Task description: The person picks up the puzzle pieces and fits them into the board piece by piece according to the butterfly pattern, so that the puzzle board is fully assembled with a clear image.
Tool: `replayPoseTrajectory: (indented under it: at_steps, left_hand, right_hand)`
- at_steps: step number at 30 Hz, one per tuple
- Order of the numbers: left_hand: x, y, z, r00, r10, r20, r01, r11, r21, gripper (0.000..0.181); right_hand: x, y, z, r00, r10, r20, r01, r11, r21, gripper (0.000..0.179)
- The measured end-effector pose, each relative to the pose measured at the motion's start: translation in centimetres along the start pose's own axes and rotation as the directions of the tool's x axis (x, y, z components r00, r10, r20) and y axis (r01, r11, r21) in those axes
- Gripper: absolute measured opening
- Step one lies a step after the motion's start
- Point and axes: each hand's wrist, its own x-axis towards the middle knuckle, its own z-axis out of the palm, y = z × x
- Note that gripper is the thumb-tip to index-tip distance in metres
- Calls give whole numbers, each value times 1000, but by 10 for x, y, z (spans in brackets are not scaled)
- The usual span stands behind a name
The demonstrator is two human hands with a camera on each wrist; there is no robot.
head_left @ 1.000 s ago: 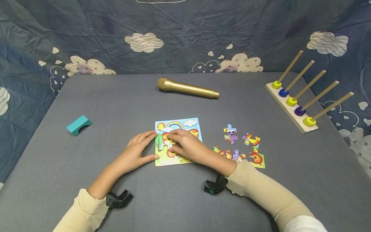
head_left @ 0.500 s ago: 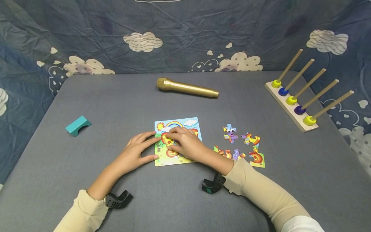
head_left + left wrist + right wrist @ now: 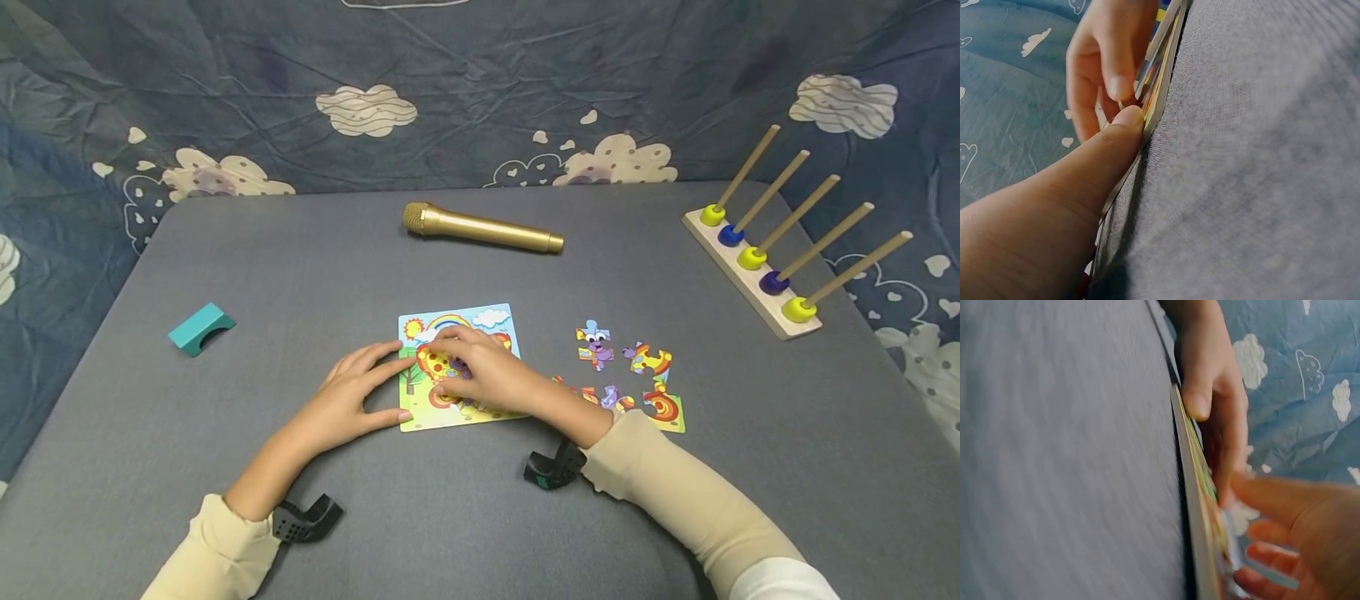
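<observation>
A square picture puzzle board lies mid-table, printed with a sun, a rainbow and a tree. My left hand spreads along its left side, thumb at the near left corner and fingertips at the upper left edge. Over the middle of the board, my right hand pinches a yellow puzzle piece with red spots between thumb and fingers. That piece lies over the left part of the picture, and the hand covers much of the right part. In the left wrist view, the right thumb and fingers meet close above the board's surface.
Loose puzzle pieces lie right of the board: a purple-faced piece, a yellow and purple piece, a red-ringed corner piece and others partly behind the right forearm. Farther out are a gold microphone, a teal arch block and a peg stand.
My right hand has brought the spotted piece down over the light recess by the tree, which no longer shows. The left hand stays at the board's left edge.
</observation>
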Motion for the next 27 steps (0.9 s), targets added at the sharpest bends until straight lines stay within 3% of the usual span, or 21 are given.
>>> replayPoseTrajectory:
  at_steps: [6,9,14,20,27]
  left_hand:
    - [0,1,-1,1000,-13,6,13,1000,-2,66]
    - [0,2,-1,1000,-13,3,13,1000,0,66]
    - [0,2,0,1000,-9,-3,9,1000,5,66]
    - [0,2,0,1000,-11,-4,11,1000,9,66]
    - [0,3,-2,1000,-21,3,21,1000,2,66]
  right_hand:
    - [-9,-6,-27,999,-28,-38,30,998,64,56]
    - [-19,-8,-43,993,-52,-103,60,995,77,57]
    - [-41,-2,-64,966,-94,-241,113,991,65,64]
    - [-72,18,-78,955,13,-295,3,999,54,69]
    - [-97,55,-82,957,122,-262,-118,993,29,69]
